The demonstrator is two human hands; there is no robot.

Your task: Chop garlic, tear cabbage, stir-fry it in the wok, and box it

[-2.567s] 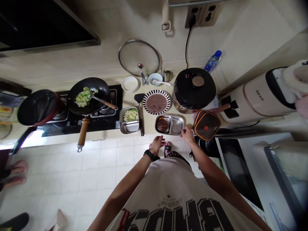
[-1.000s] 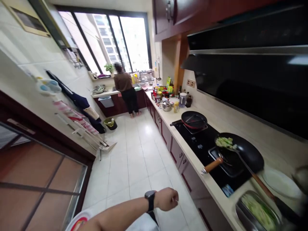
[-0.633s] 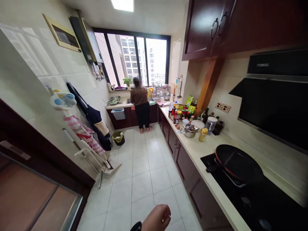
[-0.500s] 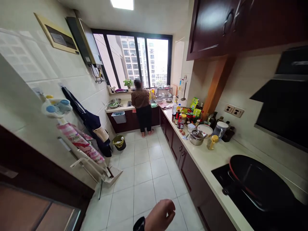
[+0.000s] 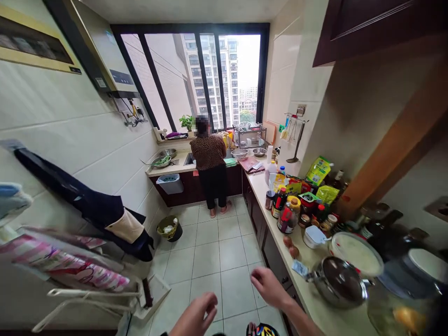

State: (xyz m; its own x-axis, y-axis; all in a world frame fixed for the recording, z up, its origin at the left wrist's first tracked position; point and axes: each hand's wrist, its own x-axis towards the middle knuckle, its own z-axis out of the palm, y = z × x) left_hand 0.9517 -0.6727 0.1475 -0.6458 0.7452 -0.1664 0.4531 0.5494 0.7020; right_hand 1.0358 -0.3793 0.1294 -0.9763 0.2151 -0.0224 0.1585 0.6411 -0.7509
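Note:
My left hand (image 5: 199, 313) is low in the middle of the view, over the floor tiles, its fingers loosely curled with nothing in them. To its right, my right hand (image 5: 268, 285) also hangs loosely curled and holds nothing. It is nearest to the front of the right-hand counter (image 5: 296, 290), apart from it. On that counter stands a steel pot (image 5: 339, 282) with a glass lid. By the pot lie a small packet (image 5: 300, 268) and two brown, round things (image 5: 287, 241). Behind them are a white tub (image 5: 314, 237) and several sauce bottles and jars (image 5: 289, 215).
A person (image 5: 209, 158) stands at the sink under the window, back turned. A waste bin (image 5: 169, 228) sits on the floor at left. A dustpan (image 5: 154, 298) and hanging aprons (image 5: 126, 226) line the left wall. A drying rack (image 5: 251, 136) stands in the far corner.
The view has moved forward into the kitchen, closer to the pot and the person; the stove has left the view. My right hand has come into view beside the left.

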